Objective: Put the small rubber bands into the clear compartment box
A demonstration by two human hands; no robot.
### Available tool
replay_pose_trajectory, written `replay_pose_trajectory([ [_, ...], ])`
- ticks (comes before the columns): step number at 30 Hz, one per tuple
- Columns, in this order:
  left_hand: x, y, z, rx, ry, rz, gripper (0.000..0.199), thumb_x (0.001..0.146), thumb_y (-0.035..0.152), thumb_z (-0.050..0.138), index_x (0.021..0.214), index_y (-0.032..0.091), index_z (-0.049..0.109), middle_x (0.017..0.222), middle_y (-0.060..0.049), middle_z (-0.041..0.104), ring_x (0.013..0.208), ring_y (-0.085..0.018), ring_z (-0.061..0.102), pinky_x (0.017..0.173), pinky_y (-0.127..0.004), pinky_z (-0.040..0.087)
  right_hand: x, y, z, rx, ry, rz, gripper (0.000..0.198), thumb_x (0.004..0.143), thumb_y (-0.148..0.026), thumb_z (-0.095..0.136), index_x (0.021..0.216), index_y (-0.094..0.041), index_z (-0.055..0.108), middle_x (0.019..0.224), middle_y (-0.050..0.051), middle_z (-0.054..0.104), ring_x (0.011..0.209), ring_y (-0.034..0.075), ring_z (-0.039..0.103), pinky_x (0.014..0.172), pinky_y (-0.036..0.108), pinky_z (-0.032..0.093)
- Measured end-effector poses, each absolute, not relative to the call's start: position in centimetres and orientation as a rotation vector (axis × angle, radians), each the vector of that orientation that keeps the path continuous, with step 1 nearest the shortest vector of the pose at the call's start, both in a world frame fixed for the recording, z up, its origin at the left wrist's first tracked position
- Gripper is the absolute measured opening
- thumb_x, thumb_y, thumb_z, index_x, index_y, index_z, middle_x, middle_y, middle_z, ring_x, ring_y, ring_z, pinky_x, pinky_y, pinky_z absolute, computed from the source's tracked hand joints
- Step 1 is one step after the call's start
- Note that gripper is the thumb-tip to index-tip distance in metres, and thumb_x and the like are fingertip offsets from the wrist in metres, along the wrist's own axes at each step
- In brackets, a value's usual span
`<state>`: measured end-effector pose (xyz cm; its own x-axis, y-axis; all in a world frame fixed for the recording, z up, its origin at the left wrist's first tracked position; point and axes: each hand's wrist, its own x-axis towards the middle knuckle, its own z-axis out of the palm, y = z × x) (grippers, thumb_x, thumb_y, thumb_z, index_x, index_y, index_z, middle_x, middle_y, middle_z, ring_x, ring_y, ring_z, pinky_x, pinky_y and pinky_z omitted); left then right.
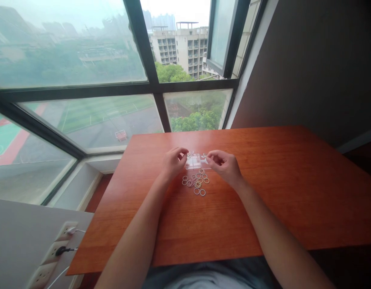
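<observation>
A small clear plastic box [194, 162] sits on the table between my two hands, its lid side [205, 163] lying toward the right. My left hand [174, 161] is at the box's left edge, thumb and fingers curled together in a pinch; a small ring shows by the fingertips, but I cannot tell whether it is held. On the other side, my right hand [225, 165] pinches thumb against forefinger near the box's right part. What lies in that pinch is too small to name. Just in front of the box are several thin pale hair ties [198, 184], white, pink and yellowish, some overlapping.
The reddish-brown wooden table [278, 192] reaches toward a dark-framed window [119, 90], one pane of which is swung outward. Wall sockets [53, 253] with plugs and cables are low at the left. A grey wall [308, 68] rises at the right.
</observation>
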<state>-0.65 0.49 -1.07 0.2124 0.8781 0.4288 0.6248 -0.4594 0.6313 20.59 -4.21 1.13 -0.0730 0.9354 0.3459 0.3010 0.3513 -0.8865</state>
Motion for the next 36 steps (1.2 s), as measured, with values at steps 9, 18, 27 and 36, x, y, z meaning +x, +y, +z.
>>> replay_pose_trajectory([
  [9, 0.6, -0.6, 0.1, 2.090, 1.154, 1.116, 0.017, 0.081, 0.020, 0.056, 0.095, 0.018, 0.067, 0.085, -0.004, 0.070, 0.065, -0.010, 0.059, 0.057, -0.020, 0.048, 20.3, -4.0, 0.6, -1.157, -1.709, 0.722, 0.018, 0.078, -0.034, 0.059, 0.080, -0.018, 0.067, 0.053, -0.005, 0.042, 0.049, 0.008, 0.035, 0.049, 0.020, 0.032],
  [18, 2.3, -1.9, 1.5, 2.128, 0.958, 1.053, 0.013, 0.082, 0.017, 0.057, 0.089, 0.016, 0.068, 0.079, -0.004, 0.068, 0.065, -0.009, 0.059, 0.054, -0.018, 0.045, 20.5, -3.9, 0.3, -1.161, -1.734, 0.717, 0.019, 0.079, -0.033, 0.059, 0.085, -0.017, 0.068, 0.052, -0.007, 0.041, 0.049, 0.008, 0.036, 0.050, 0.020, 0.031],
  [27, 0.9, -0.7, 0.6, 2.249, 1.224, 1.147, 0.013, 0.084, 0.021, 0.056, 0.089, 0.019, 0.068, 0.082, -0.003, 0.068, 0.066, -0.011, 0.059, 0.060, -0.022, 0.047, 20.7, -3.7, 0.1, -1.224, -1.721, 0.638, 0.020, 0.081, -0.035, 0.058, 0.084, -0.018, 0.068, 0.054, -0.005, 0.043, 0.050, 0.009, 0.038, 0.052, 0.021, 0.033],
  [36, -1.3, 0.7, -0.9, 2.248, 1.546, 1.098, 0.014, 0.082, 0.020, 0.057, 0.091, 0.020, 0.068, 0.082, -0.002, 0.069, 0.060, -0.012, 0.058, 0.061, -0.024, 0.045, 20.6, -3.7, 0.2, -1.214, -1.769, 0.637, 0.016, 0.080, -0.031, 0.058, 0.084, -0.018, 0.068, 0.053, -0.006, 0.042, 0.050, 0.008, 0.037, 0.052, 0.021, 0.032],
])
